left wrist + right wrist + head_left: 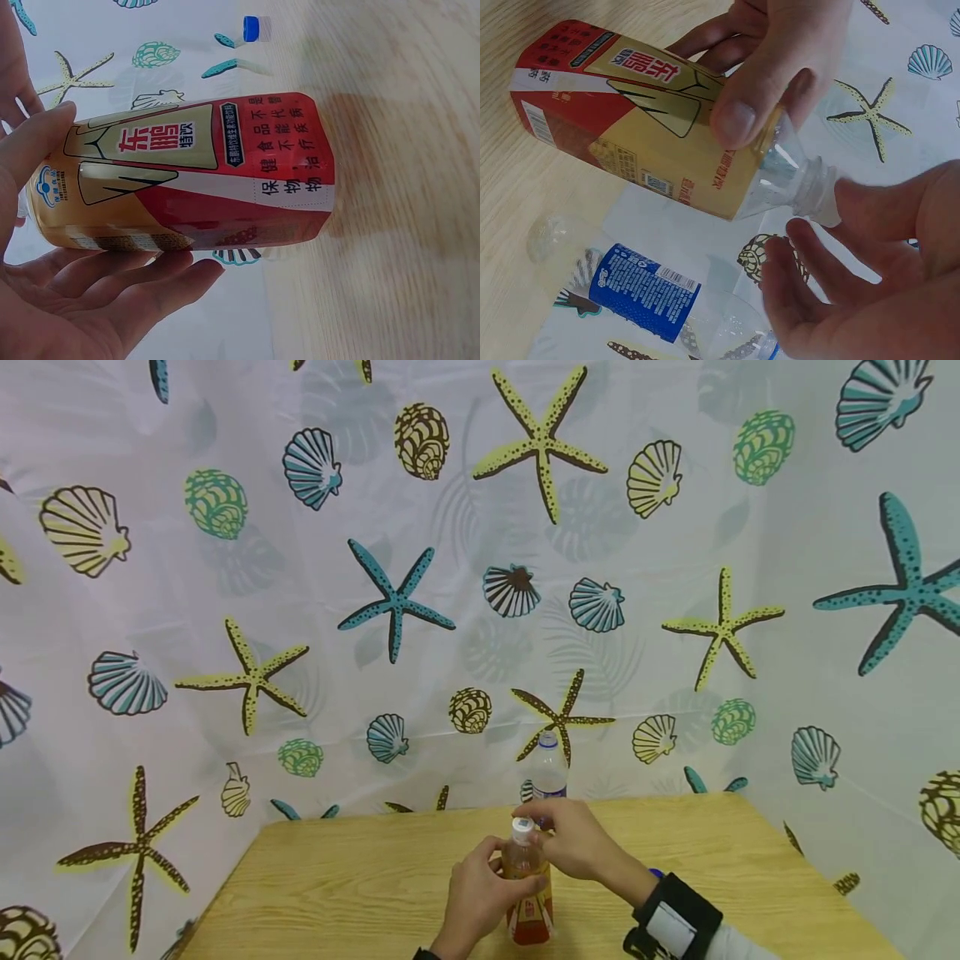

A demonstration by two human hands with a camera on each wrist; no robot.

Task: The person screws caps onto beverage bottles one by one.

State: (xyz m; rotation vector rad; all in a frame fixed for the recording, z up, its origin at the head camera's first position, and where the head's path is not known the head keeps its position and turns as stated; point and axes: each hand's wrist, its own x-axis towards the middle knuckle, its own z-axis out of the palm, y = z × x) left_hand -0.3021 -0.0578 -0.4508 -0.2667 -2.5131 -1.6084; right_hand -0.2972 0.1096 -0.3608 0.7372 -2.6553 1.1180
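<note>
One bottle (531, 912) is held at two places: the left hand (478, 893) grips its body between thumb and fingers, and the right hand (576, 843) pinches its white cap (522, 829). It stands upright on the desk (360, 877). Behind it is a clear bottle (550, 772) with blue label (645, 292), to the right a blue cap (251, 28), and further a shell-patterned cloth (450, 527).

The head view is bright; the wrist views dimmer; soft shadows mark the table (427, 277).
</note>
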